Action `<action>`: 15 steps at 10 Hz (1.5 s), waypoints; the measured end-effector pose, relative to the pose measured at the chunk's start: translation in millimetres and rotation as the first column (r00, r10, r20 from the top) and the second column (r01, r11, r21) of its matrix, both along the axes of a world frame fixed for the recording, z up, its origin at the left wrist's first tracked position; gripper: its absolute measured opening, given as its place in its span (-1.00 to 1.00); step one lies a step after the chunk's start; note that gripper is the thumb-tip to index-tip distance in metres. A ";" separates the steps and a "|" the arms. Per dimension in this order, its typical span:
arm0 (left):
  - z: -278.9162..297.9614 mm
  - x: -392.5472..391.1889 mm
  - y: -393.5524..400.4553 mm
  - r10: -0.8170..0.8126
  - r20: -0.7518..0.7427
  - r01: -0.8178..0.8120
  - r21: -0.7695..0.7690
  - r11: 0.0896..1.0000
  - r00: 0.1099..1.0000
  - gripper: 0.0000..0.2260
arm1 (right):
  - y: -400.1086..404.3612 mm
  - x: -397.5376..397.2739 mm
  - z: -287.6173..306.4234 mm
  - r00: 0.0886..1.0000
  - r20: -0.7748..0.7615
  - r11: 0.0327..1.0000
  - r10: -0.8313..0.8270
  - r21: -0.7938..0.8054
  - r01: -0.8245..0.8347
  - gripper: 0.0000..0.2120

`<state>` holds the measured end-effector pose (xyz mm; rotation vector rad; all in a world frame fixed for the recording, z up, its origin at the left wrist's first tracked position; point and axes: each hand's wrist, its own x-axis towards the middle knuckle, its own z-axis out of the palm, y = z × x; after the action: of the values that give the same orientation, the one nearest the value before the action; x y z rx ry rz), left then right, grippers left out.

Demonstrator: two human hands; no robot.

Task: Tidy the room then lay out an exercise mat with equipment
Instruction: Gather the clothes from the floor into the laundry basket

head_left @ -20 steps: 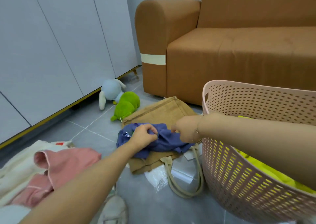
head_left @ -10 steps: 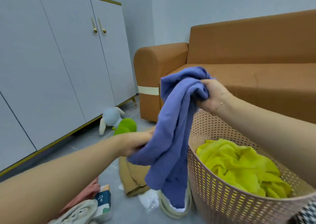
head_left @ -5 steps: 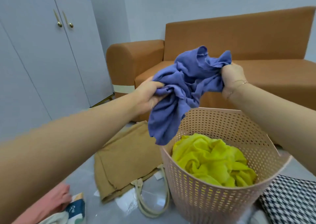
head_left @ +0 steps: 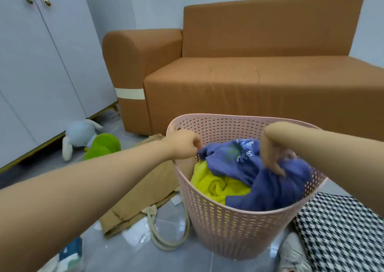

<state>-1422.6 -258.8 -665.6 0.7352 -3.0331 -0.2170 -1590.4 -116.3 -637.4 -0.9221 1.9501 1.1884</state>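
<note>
— Pink perforated plastic is seen at the centre: what is held inside the laundry basket?

— A blue-purple garment with a pale leaf print is laid on top, over a yellow-green cloth that is seen beneath it on the left side. The basket is stood on the grey tiled floor.

— How are the hands placed?

— The left hand is curled at the basket's left rim, and the garment's edge is pinched there. The right hand is reached down into the basket, and the blue cloth is gripped by its bent fingers.

— What is found around it?

— A tan tote bag with cream handles is spread flat on the floor, just beside the basket on its left. A pale blue plush toy and a green plush toy are lain touching each other near the white cabinet. An orange-brown sofa is set behind the basket. A black-and-white houndstooth fabric is seen at lower right, next to the basket.
</note>
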 end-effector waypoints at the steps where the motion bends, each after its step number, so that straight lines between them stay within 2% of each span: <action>1: -11.0 2.2 0.4 -0.016 -0.001 0.015 -0.144 0.990 1.000 -0.77 | 15.0 19.1 -35.1 0.950 0.285 0.963 -0.127 -0.196 0.188 -0.66; 2: -13.1 3.6 4.1 -0.021 0.019 0.025 -0.218 0.976 1.000 -0.78 | 13.3 31.4 -49.6 0.953 0.298 0.950 -0.064 -0.275 0.149 -0.59; 3: -5.1 16.4 11.0 0.000 -0.061 -0.010 -0.176 0.984 0.998 -0.76 | -3.7 28.8 -25.4 0.969 0.240 0.951 -0.059 -0.282 0.128 -0.60; 4: 9.0 43.9 17.2 0.060 -0.123 -0.042 0.143 0.989 0.991 -0.73 | -14.7 32.7 9.6 0.970 0.208 0.714 0.127 -0.698 0.056 -0.73; 5: 32.8 81.1 30.0 0.209 -0.159 -0.080 0.578 0.812 0.965 -0.73 | -22.6 55.1 31.8 0.882 0.412 0.461 0.230 -0.844 0.274 -0.80; 6: 55.6 114.5 38.5 0.383 -0.248 -0.131 0.666 0.734 0.890 -0.78 | -26.0 92.9 42.3 0.835 0.430 0.323 0.344 -0.889 0.325 -0.82; 7: 66.9 157.0 45.9 0.514 -0.306 -0.169 0.709 0.685 0.801 -0.79 | -25.1 133.7 49.6 0.820 0.361 0.207 0.444 -0.932 0.298 -0.85; 8: 59.5 203.0 50.0 0.600 -0.304 -0.212 0.741 0.637 0.740 -0.78 | -21.4 168.5 52.3 0.806 0.331 0.132 0.490 -0.942 0.307 -0.84; 9: 42.3 237.0 51.1 0.645 -0.278 -0.234 0.772 0.591 0.712 -0.78 | -13.5 200.6 52.7 0.793 0.288 0.142 0.537 -0.957 0.252 -0.84; 10: 21.1 259.6 45.9 0.675 -0.264 -0.195 0.830 0.523 0.688 -0.77 | -10.2 226.0 49.6 0.772 0.197 0.218 0.605 -0.973 0.077 -0.82; 11: -12.3 276.4 30.8 0.698 -0.228 -0.197 0.859 0.472 0.678 -0.76 | -21.9 244.3 39.9 0.744 0.197 0.337 0.639 -0.941 -0.041 -0.82; 12: -49.7 291.4 10.8 0.750 -0.199 -0.234 0.873 0.428 0.631 -0.78 | -44.4 262.2 16.0 0.712 0.247 0.449 0.658 -0.887 -0.107 -0.83; 13: -89.8 308.5 -16.0 0.812 -0.170 -0.381 0.817 0.433 0.558 -0.75 | -72.8 282.1 -20.3 0.677 0.275 0.543 0.683 -0.811 -0.219 -0.80; 14: -129.2 329.8 -43.0 0.824 -0.249 -0.524 0.669 0.526 0.509 -0.66 | -96.5 295.9 -55.7 0.670 0.296 0.600 0.681 -0.750 -0.278 -0.74; 15: -157.1 352.6 -69.0 0.814 -0.286 -0.751 0.318 0.578 0.506 -0.59 | -122.9 309.9 -88.0 0.673 0.305 0.588 0.674 -0.773 -0.238 -0.72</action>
<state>-1069.9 -327.8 -822.7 1.7393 -2.0068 -0.4971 -1280.5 -239.2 -725.4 -2.0584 1.6233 0.2588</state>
